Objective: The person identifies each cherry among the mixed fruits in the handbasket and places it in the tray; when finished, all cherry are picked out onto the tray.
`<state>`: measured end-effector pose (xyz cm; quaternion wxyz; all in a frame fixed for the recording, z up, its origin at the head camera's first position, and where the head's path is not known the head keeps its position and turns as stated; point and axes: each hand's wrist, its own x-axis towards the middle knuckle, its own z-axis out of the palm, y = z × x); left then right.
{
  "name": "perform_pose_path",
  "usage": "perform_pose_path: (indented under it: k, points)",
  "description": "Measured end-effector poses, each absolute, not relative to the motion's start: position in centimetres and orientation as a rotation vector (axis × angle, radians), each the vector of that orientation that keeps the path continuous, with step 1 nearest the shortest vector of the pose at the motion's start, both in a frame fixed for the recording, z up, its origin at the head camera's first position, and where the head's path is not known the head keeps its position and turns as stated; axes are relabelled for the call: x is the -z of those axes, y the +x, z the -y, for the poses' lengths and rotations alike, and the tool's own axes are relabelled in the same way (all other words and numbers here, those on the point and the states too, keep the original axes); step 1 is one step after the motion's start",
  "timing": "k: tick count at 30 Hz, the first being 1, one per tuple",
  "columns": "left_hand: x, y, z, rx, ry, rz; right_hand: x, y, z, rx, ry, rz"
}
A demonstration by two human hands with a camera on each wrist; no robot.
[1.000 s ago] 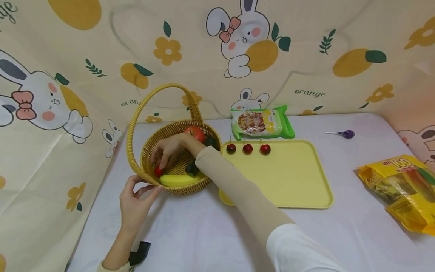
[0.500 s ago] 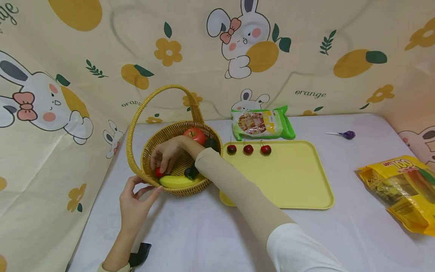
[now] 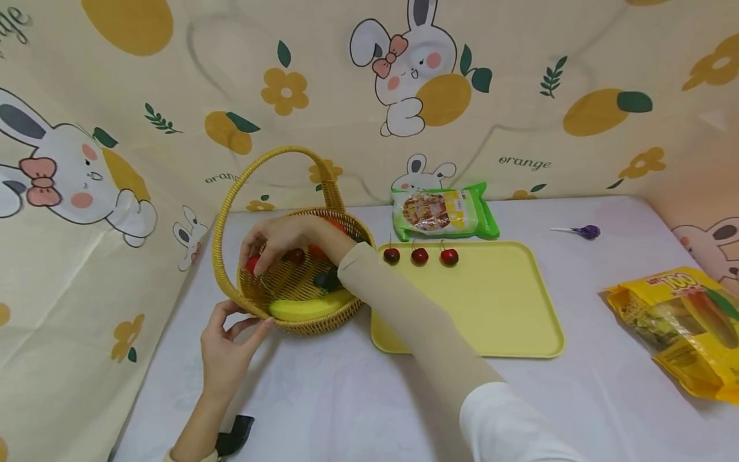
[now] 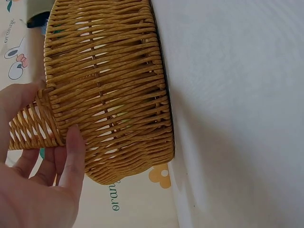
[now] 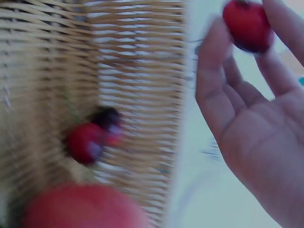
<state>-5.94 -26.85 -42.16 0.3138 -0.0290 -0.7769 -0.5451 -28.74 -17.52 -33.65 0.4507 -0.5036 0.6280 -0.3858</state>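
Note:
My right hand (image 3: pixel 283 236) pinches a red cherry (image 5: pixel 249 26) between thumb and fingers, up at the left rim of the wicker basket (image 3: pixel 316 326). With thumb and fingers, my left hand (image 3: pixel 226 350) grips the basket where its tall handle meets the rim, as the left wrist view (image 4: pixel 71 161) also shows. Inside the basket lie a banana (image 3: pixel 308 309) along the front, a dark object (image 3: pixel 328 280), a red apple (image 5: pixel 85 209) partly behind my right arm, and two more cherries (image 5: pixel 85 142) near the wall.
A yellow tray (image 3: pixel 479 308) right of the basket bears three cherries (image 3: pixel 419 256) in a row along its far edge. Behind it lies a green snack packet (image 3: pixel 441 213). Farther right are a purple lollipop (image 3: pixel 589 231) and a yellow bag (image 3: pixel 687 330).
My right hand has lifted the cherry from beside the banana up and back to the basket's left rim. The left hand keeps its grip.

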Motion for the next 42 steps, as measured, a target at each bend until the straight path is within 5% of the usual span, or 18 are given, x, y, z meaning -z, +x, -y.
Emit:
perform_pose_path:
  k: [8, 18, 42]
  points:
    - [42.2, -5.9, 27.1, 1.446, -0.065, 2.047, 29.5, -29.2, 8.8, 1.358, -1.405, -1.611]
    - [41.8, -5.2, 27.2, 1.479, 0.0, 2.033, 33.4, -27.5, -5.5, 1.571, -1.053, -1.845]
    - [42.2, -5.8, 26.8, 1.439, 0.006, 2.063, 39.9, -27.7, -19.2, 1.19, -0.705, -2.645]
